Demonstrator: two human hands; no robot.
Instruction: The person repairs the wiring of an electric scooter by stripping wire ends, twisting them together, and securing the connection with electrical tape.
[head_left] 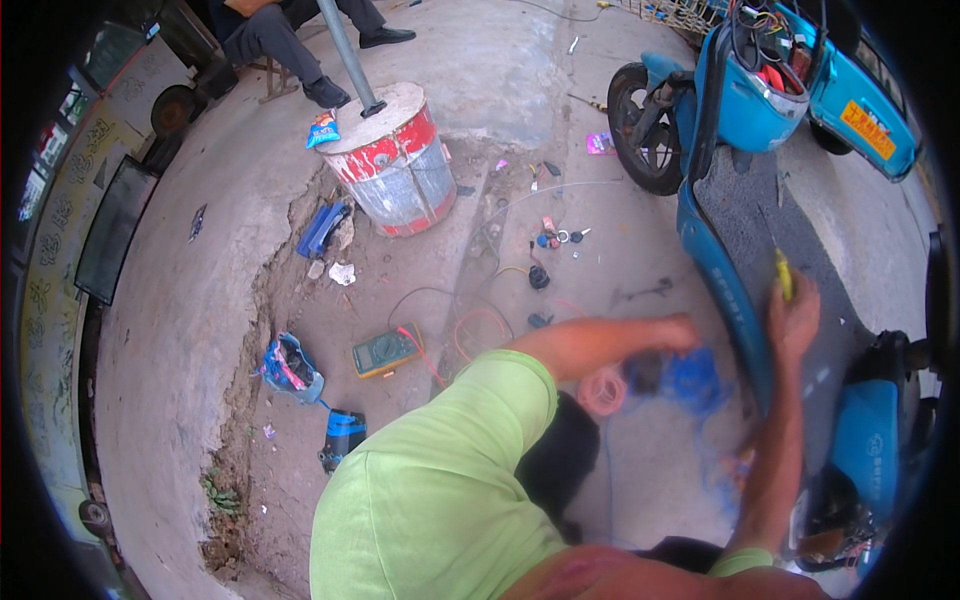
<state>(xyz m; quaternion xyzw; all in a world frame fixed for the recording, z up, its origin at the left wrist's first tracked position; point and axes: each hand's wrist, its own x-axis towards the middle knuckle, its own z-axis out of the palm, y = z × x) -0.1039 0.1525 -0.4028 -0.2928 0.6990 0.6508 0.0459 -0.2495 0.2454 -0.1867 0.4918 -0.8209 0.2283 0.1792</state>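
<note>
My right hand (795, 318) is closed round the yellow handle of a screwdriver (783, 276), its thin shaft pointing away over the dark footboard (745, 215) of a blue electric scooter. Stretched across to the right, my left hand (682, 333) is near the scooter's side, curled and smeared; its fingers are hidden. Beside it on the ground lie a blurred tangle of blue wire (700, 383) and a coil of pink wire (602, 390). A dark blurred thing (646, 374) sits between the two, too unclear to name.
A multimeter (388, 350) with red and black leads lies left. Beyond are keys (563, 237), a red-and-white drum (390, 160) holding a pole, and a snack packet (323, 130). An open blue bag (291, 368) lies left. A seated person's legs (285, 50) show far left.
</note>
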